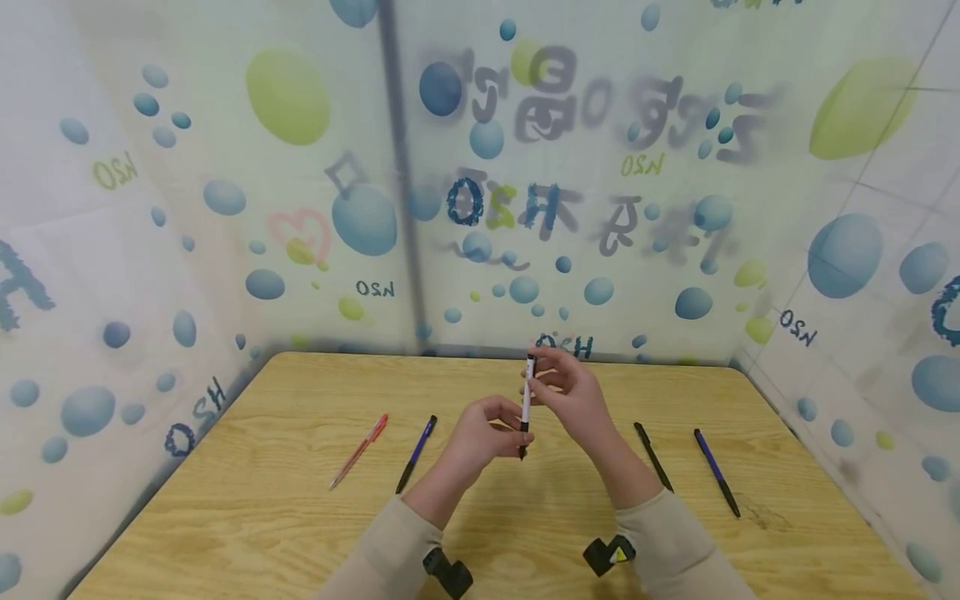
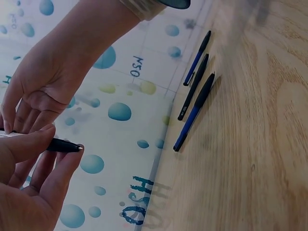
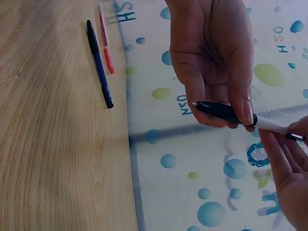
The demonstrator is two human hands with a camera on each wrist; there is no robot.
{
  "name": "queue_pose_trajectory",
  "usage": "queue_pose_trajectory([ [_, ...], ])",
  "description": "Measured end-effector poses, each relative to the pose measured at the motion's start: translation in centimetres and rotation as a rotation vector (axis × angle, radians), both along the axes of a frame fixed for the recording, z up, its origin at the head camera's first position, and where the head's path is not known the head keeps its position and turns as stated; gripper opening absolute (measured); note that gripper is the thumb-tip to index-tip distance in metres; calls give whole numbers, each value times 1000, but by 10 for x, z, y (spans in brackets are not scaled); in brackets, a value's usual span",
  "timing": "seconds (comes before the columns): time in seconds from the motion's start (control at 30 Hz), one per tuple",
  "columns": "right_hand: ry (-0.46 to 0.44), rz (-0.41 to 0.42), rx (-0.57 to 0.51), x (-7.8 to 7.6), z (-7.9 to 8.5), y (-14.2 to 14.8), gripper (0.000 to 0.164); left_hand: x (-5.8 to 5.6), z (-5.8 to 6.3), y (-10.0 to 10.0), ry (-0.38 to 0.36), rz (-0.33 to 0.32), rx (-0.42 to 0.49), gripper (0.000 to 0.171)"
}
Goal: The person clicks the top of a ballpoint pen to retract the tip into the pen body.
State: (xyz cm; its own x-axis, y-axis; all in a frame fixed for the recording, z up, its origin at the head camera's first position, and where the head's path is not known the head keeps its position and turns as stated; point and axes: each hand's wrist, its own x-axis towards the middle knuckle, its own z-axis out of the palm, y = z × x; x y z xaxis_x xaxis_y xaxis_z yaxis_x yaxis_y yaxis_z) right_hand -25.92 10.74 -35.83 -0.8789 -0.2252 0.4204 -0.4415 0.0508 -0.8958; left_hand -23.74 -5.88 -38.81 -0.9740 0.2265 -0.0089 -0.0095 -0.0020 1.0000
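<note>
Our left hand (image 1: 480, 439) and right hand (image 1: 576, 398) pinch a pen (image 1: 527, 396); if the fingers, perhaps light, slip, it could drop.

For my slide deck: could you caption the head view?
Left hand and right hand hold a white pen above a wooden table bearing four other pens.
</note>
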Motion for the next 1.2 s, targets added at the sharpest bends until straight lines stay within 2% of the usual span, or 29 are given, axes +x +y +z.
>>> queue_pose_trajectory([
  [0.33, 15, 4, -16, 0, -1, 0, 34, -1, -1, 1, 12, 5, 3, 19],
  [0.67, 15, 0, -10, 3, 2, -2, 34, 1, 1, 0, 15, 5, -12, 19],
  [0.73, 13, 0, -10, 3, 2, -2, 33, 4, 4, 0, 24, 3, -13, 20],
  [0.9, 13, 1, -4, 3, 2, -2, 38, 4, 3, 0, 29, 7, -29, 23],
  [0.97, 14, 3, -3, 3, 3, -2, 40, 1, -1, 0, 24, 8, -35, 24],
  [1.2, 11, 15, 24, 0, -1, 3, 45, 2, 1, -3, 40, -14, -53, 24],
])
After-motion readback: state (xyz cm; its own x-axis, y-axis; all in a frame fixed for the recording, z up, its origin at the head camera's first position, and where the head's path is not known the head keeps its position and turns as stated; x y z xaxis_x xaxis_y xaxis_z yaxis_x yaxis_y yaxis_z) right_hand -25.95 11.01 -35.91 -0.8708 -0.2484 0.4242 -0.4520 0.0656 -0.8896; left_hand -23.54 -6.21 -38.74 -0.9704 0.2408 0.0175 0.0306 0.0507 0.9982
